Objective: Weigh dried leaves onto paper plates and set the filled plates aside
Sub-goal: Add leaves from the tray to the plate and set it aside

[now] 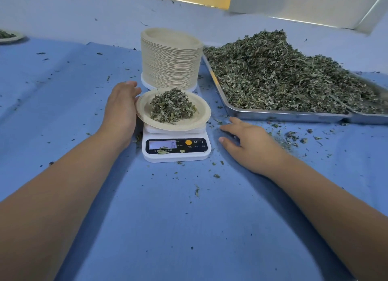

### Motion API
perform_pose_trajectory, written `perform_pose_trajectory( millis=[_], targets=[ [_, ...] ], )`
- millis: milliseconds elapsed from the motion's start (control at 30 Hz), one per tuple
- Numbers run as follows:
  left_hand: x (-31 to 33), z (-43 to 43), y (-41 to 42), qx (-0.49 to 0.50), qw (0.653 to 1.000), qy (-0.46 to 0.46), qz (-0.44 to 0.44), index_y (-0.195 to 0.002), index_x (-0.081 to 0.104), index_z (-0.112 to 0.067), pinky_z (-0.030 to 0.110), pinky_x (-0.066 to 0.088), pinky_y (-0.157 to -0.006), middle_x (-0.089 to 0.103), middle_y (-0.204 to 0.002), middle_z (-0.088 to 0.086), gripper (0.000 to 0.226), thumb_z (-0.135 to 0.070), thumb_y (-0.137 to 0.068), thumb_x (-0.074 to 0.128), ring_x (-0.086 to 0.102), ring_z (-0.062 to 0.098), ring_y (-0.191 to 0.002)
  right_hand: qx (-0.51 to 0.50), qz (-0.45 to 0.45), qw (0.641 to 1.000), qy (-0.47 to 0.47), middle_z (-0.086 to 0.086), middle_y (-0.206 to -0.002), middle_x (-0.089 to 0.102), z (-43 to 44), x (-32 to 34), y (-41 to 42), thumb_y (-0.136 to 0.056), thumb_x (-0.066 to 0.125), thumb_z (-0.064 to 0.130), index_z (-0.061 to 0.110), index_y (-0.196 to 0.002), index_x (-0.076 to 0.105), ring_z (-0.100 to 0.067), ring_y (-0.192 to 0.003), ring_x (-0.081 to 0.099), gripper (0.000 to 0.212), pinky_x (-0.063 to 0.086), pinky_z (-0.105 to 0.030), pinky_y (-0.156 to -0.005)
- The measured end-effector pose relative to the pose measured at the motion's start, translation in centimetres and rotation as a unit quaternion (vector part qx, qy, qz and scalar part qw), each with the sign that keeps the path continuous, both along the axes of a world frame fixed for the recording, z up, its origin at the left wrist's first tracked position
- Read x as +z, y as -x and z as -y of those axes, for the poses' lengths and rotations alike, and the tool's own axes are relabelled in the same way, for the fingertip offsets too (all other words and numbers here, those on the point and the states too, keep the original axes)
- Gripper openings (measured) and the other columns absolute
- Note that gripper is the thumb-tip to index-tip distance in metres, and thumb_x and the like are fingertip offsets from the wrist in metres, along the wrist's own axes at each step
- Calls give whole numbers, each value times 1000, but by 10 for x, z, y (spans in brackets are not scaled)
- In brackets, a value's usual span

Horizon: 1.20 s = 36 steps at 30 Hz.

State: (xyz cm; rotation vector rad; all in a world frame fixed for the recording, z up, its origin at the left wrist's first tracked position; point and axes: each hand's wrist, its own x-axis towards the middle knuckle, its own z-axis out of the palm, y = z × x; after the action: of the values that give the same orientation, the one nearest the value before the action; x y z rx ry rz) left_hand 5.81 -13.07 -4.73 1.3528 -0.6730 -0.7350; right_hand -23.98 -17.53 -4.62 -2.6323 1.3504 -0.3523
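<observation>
A paper plate [200, 116] sits slightly tilted on a white digital scale [176, 147], with a heap of dried leaves [172, 106] on it. The display shows a 6. My left hand [121, 110] is at the plate's left rim, fingers touching its edge. My right hand [249, 142] lies flat on the blue cloth to the right of the scale, fingers spread, holding nothing. Behind the scale stands a tall stack of empty paper plates [171, 58]. A steel tray [273, 113] at the right holds a large pile of dried leaves [279, 70].
A filled plate [9, 36] sits at the far left edge of the table. A second steel tray [369, 118] lies beyond the first at the right. Loose leaf bits litter the blue cloth [178, 217], mostly around my right hand.
</observation>
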Motion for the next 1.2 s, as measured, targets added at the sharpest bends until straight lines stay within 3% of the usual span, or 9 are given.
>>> perform_pose_trajectory(
  millis=[100,233,400,567,700,800,967,1133,1200],
  targets=[
    [1,0,1,2,1000,7,1,-120,63,-34,43,46,-112,67,-125,-13,47,-51,-80,47,64,7,-118,13,34,999,23,-8,-154,46,5,2,-5,-98,60,37,18,-138,61,-14,-143,40,44,30,-23,-110],
    [1,-1,2,1,1000,3,0,-116,64,-36,43,46,-112,68,-123,-15,41,-50,-81,47,64,7,-118,1,30,998,58,-4,-127,67,11,0,-13,-101,55,32,15,-129,67,-23,-112,63,34,48,-29,-93],
    [1,-1,1,2,1000,3,2,-112,63,-40,43,46,-112,67,-123,-16,35,-51,-83,46,64,6,-117,18,-13,995,98,-15,-92,74,14,7,-20,-101,55,16,2,-100,76,-33,-88,66,25,51,-42,-80],
    [2,-4,3,6,1000,4,8,-115,62,-37,42,45,-112,67,-124,-15,37,-49,-85,46,62,6,-119,34,-37,993,106,-9,-103,76,11,13,-18,-91,50,-5,11,-108,79,-31,-101,66,37,53,-40,-88],
    [4,-5,5,-1,1000,1,2,-118,62,-36,43,45,-112,66,-125,-16,39,-48,-85,46,61,8,-120,15,120,983,140,-5,-106,77,1,23,-20,-90,59,-5,8,-100,81,-20,-102,71,27,47,-20,-98],
    [5,-5,7,0,1000,0,7,-122,61,-33,44,45,-112,65,-125,-16,44,-48,-84,44,61,8,-121,10,240,958,159,8,-95,76,-3,40,-32,-88,66,-1,16,-93,82,-6,-86,70,24,45,-1,-85],
    [5,-5,7,-1,1000,-6,10,-130,61,-29,45,43,-114,65,-125,-17,44,-44,-92,44,61,8,-121,103,315,943,13,7,-94,76,-9,63,-72,-86,62,-8,18,-80,76,-6,-91,72,29,58,-29,-89],
    [7,-9,7,-4,999,-16,29,-112,65,-36,57,40,-113,65,-126,-17,43,-51,-78,43,63,19,-123,185,277,940,-67,3,-104,75,-8,63,-88,-88,62,-12,5,-84,75,1,-96,70,21,54,-14,-83],
    [7,-9,7,-7,999,-11,30,-105,65,-38,56,42,-114,65,-126,-17,38,-51,-78,43,63,17,-122,183,303,932,-77,1,-103,76,-2,62,-86,-88,61,-13,3,-86,75,-2,-98,70,21,55,-17,-86]
  ],
)
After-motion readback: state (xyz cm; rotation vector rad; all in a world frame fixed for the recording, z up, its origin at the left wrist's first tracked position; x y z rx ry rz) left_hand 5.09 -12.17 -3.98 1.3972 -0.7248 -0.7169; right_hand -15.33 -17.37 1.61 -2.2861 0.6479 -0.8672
